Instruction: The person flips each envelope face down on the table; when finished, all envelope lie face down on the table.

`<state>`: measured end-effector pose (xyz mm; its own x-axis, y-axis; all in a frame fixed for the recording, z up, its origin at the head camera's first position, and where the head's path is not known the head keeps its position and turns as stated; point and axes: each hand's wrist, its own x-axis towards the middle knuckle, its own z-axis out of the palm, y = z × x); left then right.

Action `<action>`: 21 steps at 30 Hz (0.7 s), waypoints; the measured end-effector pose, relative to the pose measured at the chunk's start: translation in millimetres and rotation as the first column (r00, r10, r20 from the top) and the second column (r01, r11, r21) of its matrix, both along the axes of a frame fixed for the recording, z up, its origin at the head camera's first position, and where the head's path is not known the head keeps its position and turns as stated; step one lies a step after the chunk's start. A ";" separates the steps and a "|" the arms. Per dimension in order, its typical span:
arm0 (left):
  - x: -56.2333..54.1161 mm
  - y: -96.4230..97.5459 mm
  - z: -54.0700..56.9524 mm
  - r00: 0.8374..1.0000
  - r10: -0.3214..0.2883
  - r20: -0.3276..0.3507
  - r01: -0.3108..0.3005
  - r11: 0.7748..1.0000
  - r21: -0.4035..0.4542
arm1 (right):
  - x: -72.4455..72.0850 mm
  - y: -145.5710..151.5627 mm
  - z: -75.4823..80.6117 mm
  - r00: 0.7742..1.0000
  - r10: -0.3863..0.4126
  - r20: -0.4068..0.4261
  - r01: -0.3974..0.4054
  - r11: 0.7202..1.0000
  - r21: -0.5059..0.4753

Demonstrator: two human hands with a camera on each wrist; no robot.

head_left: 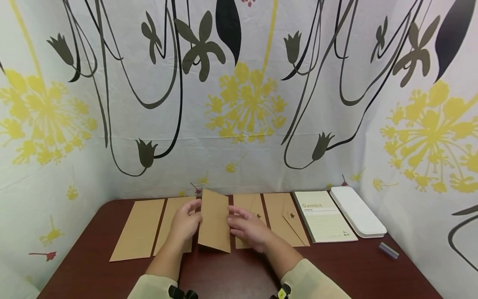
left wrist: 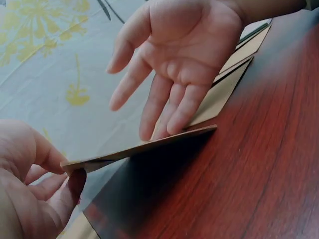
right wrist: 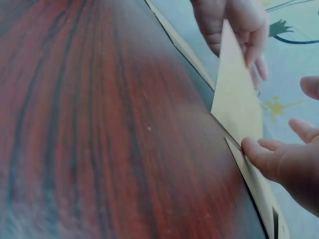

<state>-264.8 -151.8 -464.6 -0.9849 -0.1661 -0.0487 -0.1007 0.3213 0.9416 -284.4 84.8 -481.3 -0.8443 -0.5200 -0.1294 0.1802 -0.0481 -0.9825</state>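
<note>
A plain brown kraft envelope [head_left: 214,220] is raised at a tilt above the table, between two pairs lying flat. My left hand [head_left: 185,222] pinches its left edge between thumb and fingers, as the left wrist view shows at lower left. At the opposite edge is my right hand [head_left: 248,226], its fingers extended and the fingertips right at the envelope. In the right wrist view that hand [right wrist: 289,159] is at lower right, with the left hand [right wrist: 239,30] behind the raised envelope [right wrist: 237,94].
Two plain kraft envelopes [head_left: 138,228] lie to the left. Two more [head_left: 284,224], with flap lines and small dark prints, lie to the right. Beyond are a "Gambit" notepad [head_left: 325,220], a white case [head_left: 356,211] and a small grey-purple stick [head_left: 388,251]. A patterned cloth [head_left: 246,166] hangs behind the table.
</note>
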 end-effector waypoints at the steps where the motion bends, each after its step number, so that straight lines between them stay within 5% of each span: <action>1: -0.3 -1.0 -1.4 1.000 0.000 0.012 0.000 1.000 -0.006 | -0.7 0.5 -0.1 1.000 -0.006 0.010 0.006 1.000 -0.010; 10: -3.0 -4.8 -10.2 0.995 -0.062 0.074 0.063 0.998 -0.016 | -6.1 1.7 -0.8 0.999 -0.010 0.039 0.012 0.998 -0.056; 21: -1.1 -4.4 -6.5 0.992 -0.093 0.080 0.099 0.993 -0.071 | -12.7 2.1 -2.5 0.999 0.007 0.035 -0.003 0.995 -0.096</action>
